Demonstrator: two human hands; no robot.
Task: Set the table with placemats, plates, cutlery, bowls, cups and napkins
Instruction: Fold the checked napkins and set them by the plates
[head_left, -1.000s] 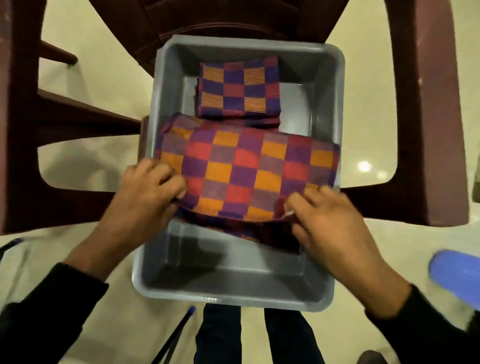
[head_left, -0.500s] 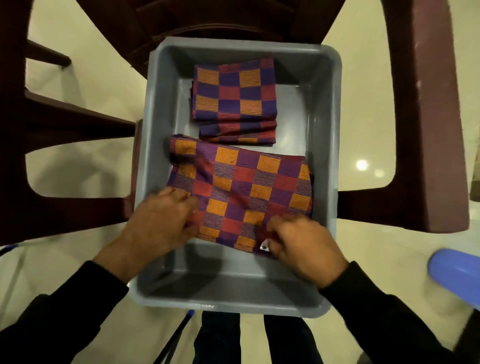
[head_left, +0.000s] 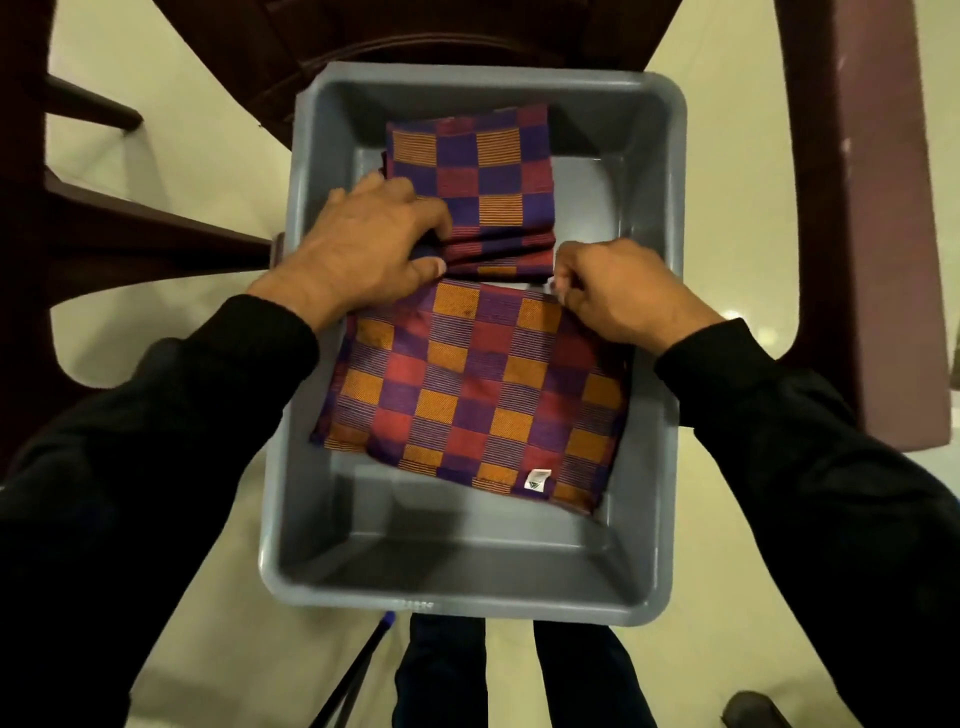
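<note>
You are working inside the grey tub (head_left: 644, 467), where the larger checked cloth (head_left: 472, 395) is lying loosely folded at the near end and a smaller folded stack (head_left: 467, 171) is sitting just beyond it. Your left hand (head_left: 363, 249) is curling its fingers onto the stack's near edge, and your right hand (head_left: 618, 291) is pinching the larger cloth's far right corner. Being soft, light and floppy, it is likely going to sag and unfold, so taking both far corners looks safest.
</note>
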